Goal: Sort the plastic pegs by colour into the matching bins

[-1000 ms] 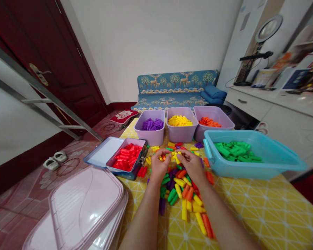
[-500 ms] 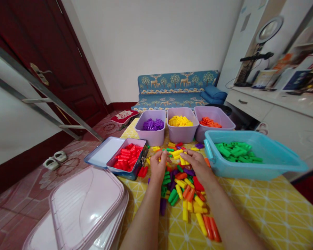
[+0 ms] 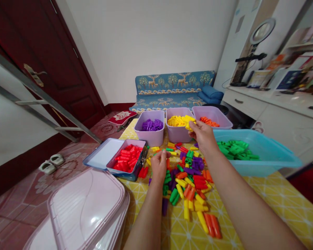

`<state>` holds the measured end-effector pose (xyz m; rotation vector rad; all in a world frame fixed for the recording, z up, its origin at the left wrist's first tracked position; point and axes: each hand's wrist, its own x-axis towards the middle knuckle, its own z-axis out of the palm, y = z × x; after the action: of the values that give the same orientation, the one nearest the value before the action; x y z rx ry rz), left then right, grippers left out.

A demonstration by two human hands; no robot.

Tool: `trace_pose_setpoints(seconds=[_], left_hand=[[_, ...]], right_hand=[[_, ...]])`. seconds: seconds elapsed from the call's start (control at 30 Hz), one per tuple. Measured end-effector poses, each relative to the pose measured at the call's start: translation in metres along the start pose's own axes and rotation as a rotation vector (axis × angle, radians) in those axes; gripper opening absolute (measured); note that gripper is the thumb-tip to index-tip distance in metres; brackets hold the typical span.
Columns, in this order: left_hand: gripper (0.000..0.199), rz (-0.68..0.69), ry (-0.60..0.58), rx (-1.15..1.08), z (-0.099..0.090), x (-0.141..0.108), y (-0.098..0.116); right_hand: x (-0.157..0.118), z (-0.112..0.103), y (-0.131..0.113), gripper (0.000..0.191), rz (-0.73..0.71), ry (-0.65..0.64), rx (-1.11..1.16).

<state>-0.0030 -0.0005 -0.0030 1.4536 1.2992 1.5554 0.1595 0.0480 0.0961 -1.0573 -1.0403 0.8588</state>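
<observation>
A yellow patterned surface [image 3: 276, 208] spreads across the bottom of the frame, pale lids [image 3: 88, 205] stacked at lower left. Low centre, I see a loose pile of coloured pieces [image 3: 184, 185]: green, yellow, red, orange, purple. The left hand [image 3: 159, 163] hangs at its upper left edge, fingers curled; I can't tell whether they hold anything. An open case [image 3: 126, 161] of red pieces sits left of it, a teal tub [image 3: 263, 166] of green ones at right. Farther up, the right hand [image 3: 202, 133] pinches yellow pieces [image 3: 190, 124] at the right side of the middle lilac bin [image 3: 178, 133], itself heaped with yellow. Lilac bins of purple and orange flank it; beyond, upper centre, stands a blue deer-patterned couch [image 3: 172, 83].
</observation>
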Motion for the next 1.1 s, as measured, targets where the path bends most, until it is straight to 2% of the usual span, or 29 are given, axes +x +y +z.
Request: trace_pose_setpoints(seconds=[0.07, 0.17, 0.37, 0.53, 0.6, 0.67, 0.73, 0.8, 0.9, 1.0, 1.1], left_hand=[[0.043, 0.0, 0.0, 0.009, 0.0, 0.001, -0.002], [0.044, 0.004, 0.001, 0.025, 0.0, 0.002, -0.004], [0.044, -0.01, 0.002, 0.042, 0.001, 0.001, -0.001], [0.044, -0.005, -0.012, 0.102, 0.001, 0.001, -0.001], [0.045, -0.002, -0.025, 0.119, 0.001, 0.001, -0.003], [0.046, -0.002, -0.03, 0.122, 0.002, 0.001, -0.005], [0.046, -0.001, -0.034, 0.12, 0.002, 0.002, -0.008], [0.046, -0.005, -0.038, 0.119, 0.003, 0.002, -0.009], [0.046, -0.011, -0.035, 0.128, 0.003, 0.003, -0.01], [0.045, 0.009, -0.041, 0.176, 0.003, 0.004, -0.01], [0.036, 0.121, -0.08, 0.281, 0.002, 0.004, -0.008]], right_hand=[[0.006, 0.004, 0.001, 0.056, -0.005, 0.043, 0.031], [-0.005, 0.002, 0.013, 0.064, 0.034, 0.037, -0.018], [-0.05, -0.021, 0.049, 0.046, 0.089, -0.066, -0.21], [-0.07, -0.038, 0.061, 0.039, 0.167, -0.373, -0.409], [-0.074, -0.043, 0.062, 0.035, 0.111, -0.528, -0.524], [-0.073, -0.045, 0.062, 0.033, 0.025, -0.612, -0.617], [-0.068, -0.045, 0.064, 0.032, -0.04, -0.542, -0.683], [-0.058, -0.042, 0.067, 0.031, -0.107, -0.372, -0.787], [-0.039, -0.031, 0.076, 0.037, -0.195, -0.218, -1.056], [-0.023, -0.019, 0.086, 0.056, -0.121, -0.179, -1.271], [-0.013, -0.013, 0.094, 0.066, 0.04, -0.15, -1.3]])
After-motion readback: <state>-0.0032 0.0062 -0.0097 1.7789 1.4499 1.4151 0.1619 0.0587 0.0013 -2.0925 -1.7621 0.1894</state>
